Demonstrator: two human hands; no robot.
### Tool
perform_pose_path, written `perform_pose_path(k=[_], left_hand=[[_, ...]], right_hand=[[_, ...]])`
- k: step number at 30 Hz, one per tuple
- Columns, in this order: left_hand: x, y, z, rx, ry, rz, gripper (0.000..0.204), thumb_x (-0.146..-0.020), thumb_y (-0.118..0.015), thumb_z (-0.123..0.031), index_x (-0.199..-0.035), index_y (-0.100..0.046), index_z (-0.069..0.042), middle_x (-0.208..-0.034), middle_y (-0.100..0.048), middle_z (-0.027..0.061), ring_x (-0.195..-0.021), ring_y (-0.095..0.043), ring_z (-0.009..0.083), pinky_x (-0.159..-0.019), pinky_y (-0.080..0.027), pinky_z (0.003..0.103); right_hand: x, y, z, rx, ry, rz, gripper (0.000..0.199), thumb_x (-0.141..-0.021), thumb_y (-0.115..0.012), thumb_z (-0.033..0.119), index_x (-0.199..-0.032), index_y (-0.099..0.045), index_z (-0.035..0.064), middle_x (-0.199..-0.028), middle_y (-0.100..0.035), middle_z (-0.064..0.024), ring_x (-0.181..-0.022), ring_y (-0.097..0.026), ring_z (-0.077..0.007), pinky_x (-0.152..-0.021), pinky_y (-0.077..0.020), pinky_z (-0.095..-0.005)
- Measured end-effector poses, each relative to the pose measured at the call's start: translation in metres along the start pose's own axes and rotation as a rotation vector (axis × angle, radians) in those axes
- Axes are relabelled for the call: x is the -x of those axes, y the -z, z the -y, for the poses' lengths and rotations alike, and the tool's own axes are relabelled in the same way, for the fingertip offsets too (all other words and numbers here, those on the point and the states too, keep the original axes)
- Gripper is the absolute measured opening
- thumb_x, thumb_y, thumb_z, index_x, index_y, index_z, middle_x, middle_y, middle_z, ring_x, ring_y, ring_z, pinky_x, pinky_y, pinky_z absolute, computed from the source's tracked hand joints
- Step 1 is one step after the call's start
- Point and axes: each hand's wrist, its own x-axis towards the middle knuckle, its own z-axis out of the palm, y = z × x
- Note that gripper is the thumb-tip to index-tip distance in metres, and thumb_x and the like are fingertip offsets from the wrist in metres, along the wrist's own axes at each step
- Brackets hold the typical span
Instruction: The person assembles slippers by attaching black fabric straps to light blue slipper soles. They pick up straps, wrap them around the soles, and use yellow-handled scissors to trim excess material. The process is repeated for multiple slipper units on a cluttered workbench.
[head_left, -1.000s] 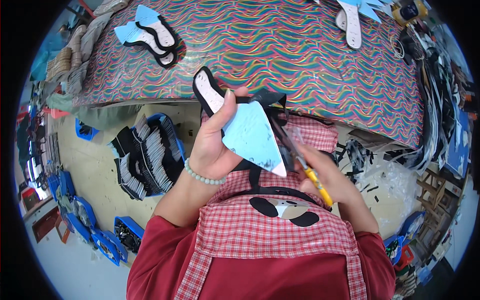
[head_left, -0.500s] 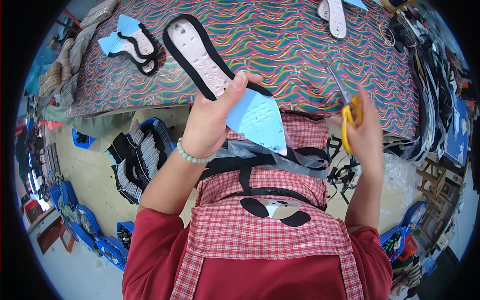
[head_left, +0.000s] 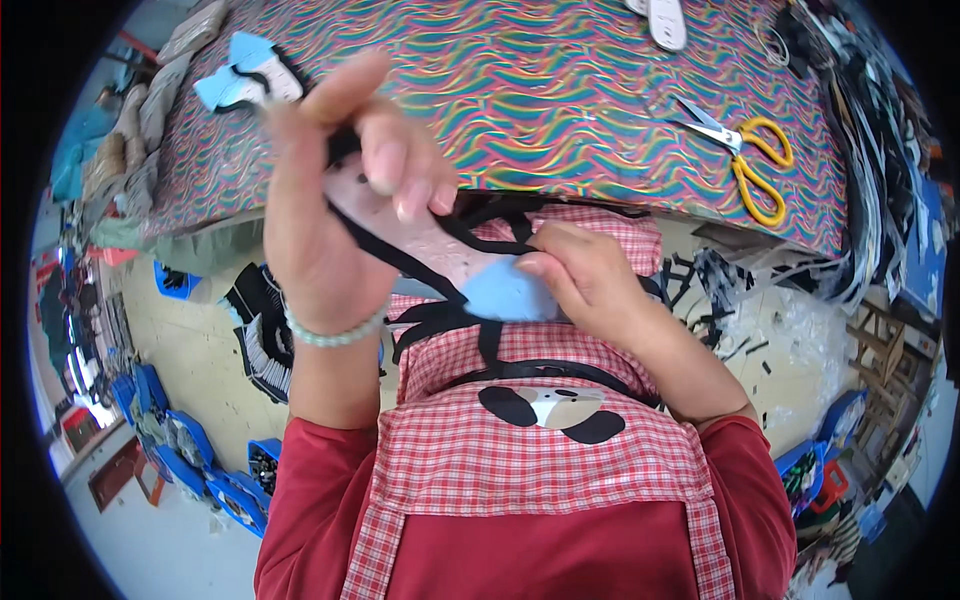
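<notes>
Left hand [head_left: 330, 215] clamped black-edged pale sole piece [head_left: 420, 235]; right hand [head_left: 585, 280] pinched its blue backing [head_left: 500, 292]. Risked tearing backing through uneven pull.

Yellow-handled scissors [head_left: 738, 150] lie on the wavy, many-coloured tabletop [head_left: 560, 90], up and right of the grip. Blue bins [head_left: 215, 480] sit low left.

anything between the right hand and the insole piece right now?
Nothing visible. The right hand is already on the light-blue end of the insole piece, fingertips touching it, and the left hand grips the other end. The scissors lie apart on the patterned table.
</notes>
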Motion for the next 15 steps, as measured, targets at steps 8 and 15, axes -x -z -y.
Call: perform_pose_path(k=[8,15], left_hand=[[0.023,0.014,-0.051,-0.249,-0.053,0.401,0.055,-0.093,-0.049,-0.043,-0.126,-0.049,0.001,-0.099,-0.064,0.0207,-0.094,-0.064,0.0337,-0.077,-0.054,0.045],[-0.018,0.147,-0.144,-1.899,-0.225,0.164,0.032,-0.09,-0.052,-0.001,-0.121,-0.059,-0.002,-0.127,-0.059,0.0099,-0.123,-0.05,0.0283,-0.104,-0.036,0.034]], right_hand=[[-0.002,-0.022,0.018,-0.756,-0.167,0.376,0.027,-0.097,-0.047,0.023,-0.107,-0.059,0.0006,-0.106,-0.061,-0.0079,-0.096,-0.058,-0.014,-0.086,-0.0447,-0.0292],[-0.036,-0.026,0.003,0.07,0.133,0.166,0.022,-0.082,-0.06,0.008,-0.103,-0.064,0.006,-0.092,-0.063,-0.0106,-0.084,-0.062,-0.0289,-0.076,-0.0508,-0.0363]])
